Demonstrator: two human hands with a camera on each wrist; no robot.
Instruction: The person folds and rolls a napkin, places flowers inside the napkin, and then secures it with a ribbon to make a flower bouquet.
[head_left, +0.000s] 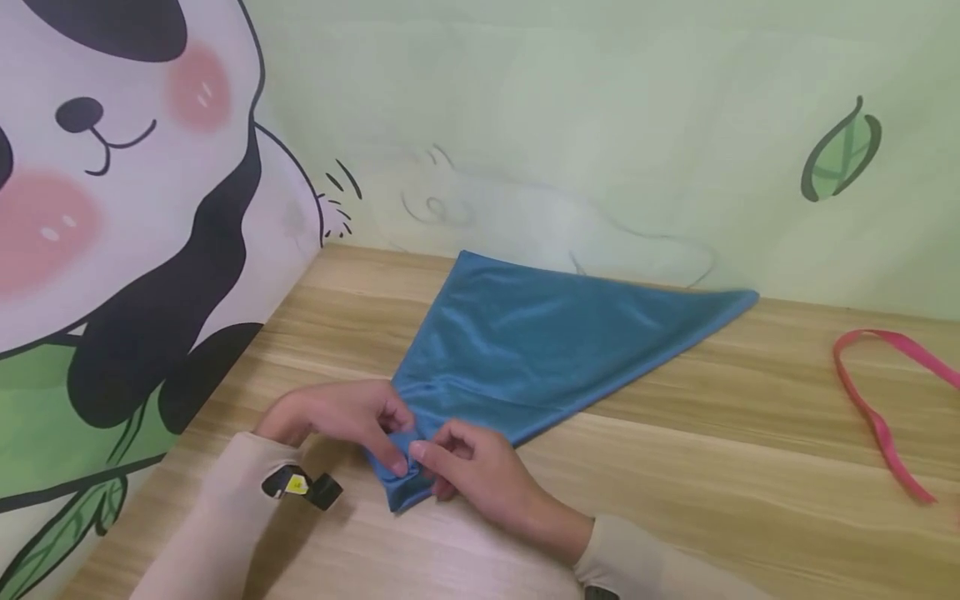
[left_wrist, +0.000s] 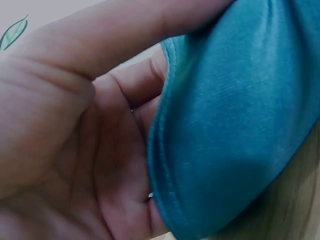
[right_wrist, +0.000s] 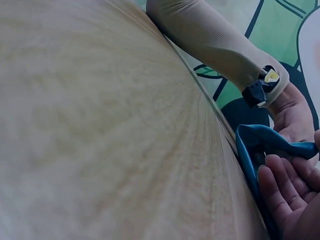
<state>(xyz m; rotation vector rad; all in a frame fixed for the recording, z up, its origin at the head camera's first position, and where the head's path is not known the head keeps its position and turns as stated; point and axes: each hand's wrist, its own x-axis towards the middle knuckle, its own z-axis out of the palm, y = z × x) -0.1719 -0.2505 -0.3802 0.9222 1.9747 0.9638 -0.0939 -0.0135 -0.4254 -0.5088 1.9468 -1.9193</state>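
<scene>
A shiny blue cloth (head_left: 540, 333), folded into a roughly triangular shape, lies on the wooden table, its long point reaching to the far right. At its near left end my left hand (head_left: 341, 414) pinches a gathered edge between thumb and fingers. From the other side my right hand (head_left: 491, 483) pinches the same bunched part, thumb close to the left thumb. The left wrist view has the stitched hem of the cloth (left_wrist: 225, 140) draping past my left palm. In the right wrist view, a raised band of cloth (right_wrist: 260, 132) loops above my right fingers (right_wrist: 287, 182).
A pink ribbon (head_left: 881, 425) lies curved on the right side of the wooden table (head_left: 675, 492). Behind the table stands a pale green wall (head_left: 600, 100) with a leaf drawing. A large panda picture (head_left: 135, 208) covers the left side.
</scene>
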